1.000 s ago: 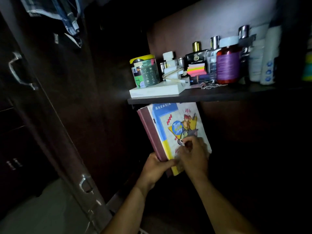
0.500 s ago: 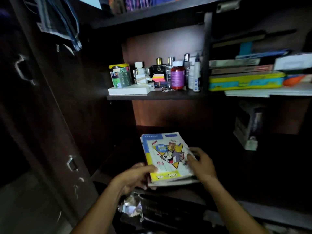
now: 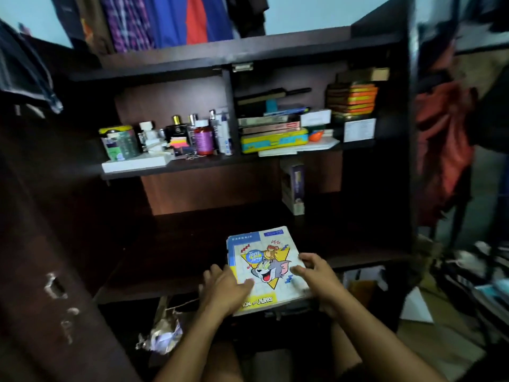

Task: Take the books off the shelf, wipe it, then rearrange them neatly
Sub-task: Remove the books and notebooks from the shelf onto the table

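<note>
A stack of exercise books [image 3: 265, 267], topped by a cartoon cat-and-mouse cover, lies flat at the front edge of the dark lower shelf [image 3: 170, 255]. My left hand [image 3: 224, 289] rests on the stack's lower left corner with fingers over the cover. My right hand [image 3: 319, 274] touches the stack's right edge, fingers spread and relaxed. More books and a yellow box [image 3: 274, 140] are stacked on the upper shelf [image 3: 209, 162] at the right.
Bottles, a tin [image 3: 119, 143] and sticky notes crowd the upper shelf's left half. A small box [image 3: 293, 188] stands at the back of the lower shelf. The open cupboard door [image 3: 55, 271] is on the left. Crumpled foil [image 3: 161, 339] lies below; clothes hang on the right.
The stack went from upright under the upper shelf to lying flat on the lower shelf. My view pulled back, and both hands have loosened on the stack.
</note>
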